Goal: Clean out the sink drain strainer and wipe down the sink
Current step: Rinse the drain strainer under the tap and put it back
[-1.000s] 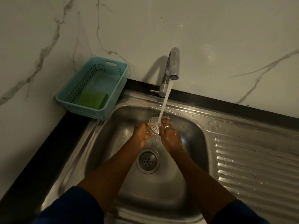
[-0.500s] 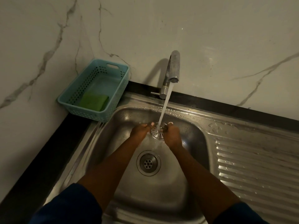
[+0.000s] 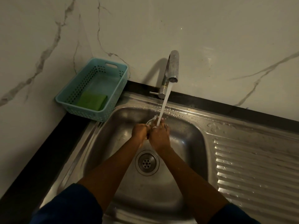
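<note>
1. The left hand [image 3: 140, 131] and right hand [image 3: 159, 136] meet right under the tap [image 3: 173, 68], both curled around the strainer [image 3: 150, 121], presumably so the stream [image 3: 163, 107] flushes it.
2. It's lifted out of the drain [image 3: 147, 162], which sits bare below the tap.
3. A second ago the strainer's slotted face showed between the hands. Now they've closed together and only its rim peeks out.

A pale blue perforated basket [image 3: 84, 113] stands in the corner on the black tabletop [image 3: 32, 159], against the grey-veined marble wall [image 3: 210, 38].
</note>
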